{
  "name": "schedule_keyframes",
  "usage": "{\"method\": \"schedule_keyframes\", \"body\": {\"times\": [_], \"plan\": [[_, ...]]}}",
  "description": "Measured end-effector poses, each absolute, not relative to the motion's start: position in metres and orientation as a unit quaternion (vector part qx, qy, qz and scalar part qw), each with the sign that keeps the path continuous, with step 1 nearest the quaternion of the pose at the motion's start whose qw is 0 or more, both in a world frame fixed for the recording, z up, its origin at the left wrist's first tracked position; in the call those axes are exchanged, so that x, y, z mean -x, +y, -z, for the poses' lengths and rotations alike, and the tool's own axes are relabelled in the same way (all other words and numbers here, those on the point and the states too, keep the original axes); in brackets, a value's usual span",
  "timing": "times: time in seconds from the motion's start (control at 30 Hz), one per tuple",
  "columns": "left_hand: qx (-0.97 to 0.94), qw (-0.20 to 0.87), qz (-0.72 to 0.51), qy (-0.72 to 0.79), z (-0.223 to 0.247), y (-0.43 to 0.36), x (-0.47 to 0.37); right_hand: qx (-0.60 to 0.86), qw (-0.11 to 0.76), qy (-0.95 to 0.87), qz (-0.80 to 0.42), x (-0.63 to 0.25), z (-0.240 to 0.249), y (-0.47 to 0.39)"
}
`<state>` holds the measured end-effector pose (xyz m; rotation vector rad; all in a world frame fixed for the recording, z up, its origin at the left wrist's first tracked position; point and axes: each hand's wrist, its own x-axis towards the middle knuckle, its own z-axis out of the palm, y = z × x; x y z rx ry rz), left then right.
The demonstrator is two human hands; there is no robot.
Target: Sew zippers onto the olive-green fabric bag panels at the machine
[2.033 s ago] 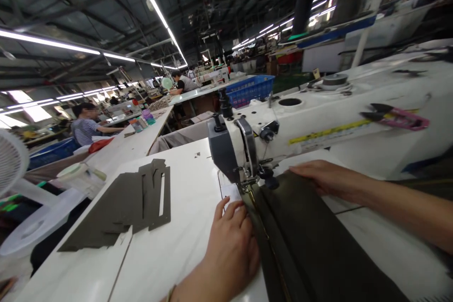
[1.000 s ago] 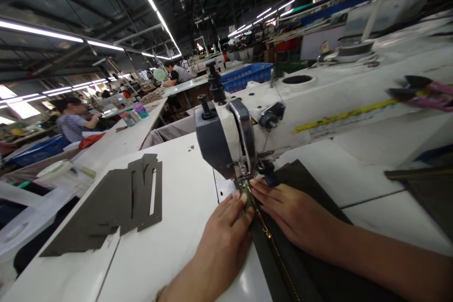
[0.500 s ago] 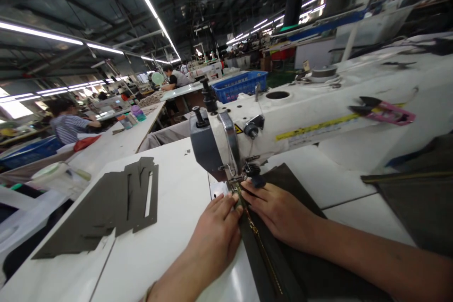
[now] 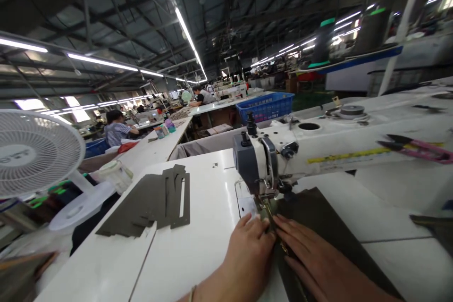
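A dark olive fabric piece (image 4: 318,210) lies under the presser foot of a white sewing machine (image 4: 271,165). Along the fabric runs a zipper (image 4: 283,247) with gold-coloured teeth, leading to the needle area. My left hand (image 4: 247,252) is closed just in front of the presser foot, thumb and fingers pinching the fabric's left edge beside the zipper. To the right of the zipper, my right hand (image 4: 314,252) lies flat on the fabric with fingers stretched toward the needle. Part of the zipper is hidden between the hands.
Cut dark fabric pieces (image 4: 152,203) lie on the white table (image 4: 198,245) at left. A white fan (image 4: 38,151) stands beyond the table's left edge. Pink-handled thread snips (image 4: 417,148) rest against the machine arm. A blue basket (image 4: 265,106) stands behind; co-workers sit farther off.
The view has swung left, bringing the fan into sight. My right hand has slid back from the needle along the fabric and lies flatter. My left hand stays near the presser foot.
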<state>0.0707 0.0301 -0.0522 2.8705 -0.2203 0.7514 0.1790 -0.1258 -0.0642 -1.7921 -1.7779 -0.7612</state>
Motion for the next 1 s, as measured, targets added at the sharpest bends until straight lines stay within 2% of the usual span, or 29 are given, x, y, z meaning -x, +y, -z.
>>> {"method": "schedule_keyframes", "body": {"times": [0.1, 0.27, 0.47, 0.63, 0.87, 1.0], "plan": [[-0.949, 0.069, -0.295, -0.091, 0.059, 0.027, -0.069, 0.655, 0.192, -0.652, 0.331, -0.174, 0.072, -0.125], [-0.948, 0.09, -0.285, -0.106, 0.054, 0.03, -0.073, 0.691, 0.151, -0.652, 0.274, -0.174, 0.068, -0.123], [-0.955, 0.091, -0.256, -0.122, 0.046, 0.038, -0.087, 0.708, 0.179, -0.646, 0.224, -0.186, 0.064, -0.114], [-0.954, 0.086, -0.266, -0.11, 0.047, 0.041, -0.093, 0.696, 0.21, -0.645, 0.237, -0.185, 0.056, -0.121], [-0.953, 0.103, -0.269, -0.089, 0.048, 0.039, -0.086, 0.633, 0.141, -0.698, 0.304, -0.158, 0.048, -0.148], [-0.951, 0.084, -0.287, -0.075, 0.052, 0.029, -0.076, 0.644, 0.173, -0.678, 0.308, -0.149, 0.052, -0.151]]}}
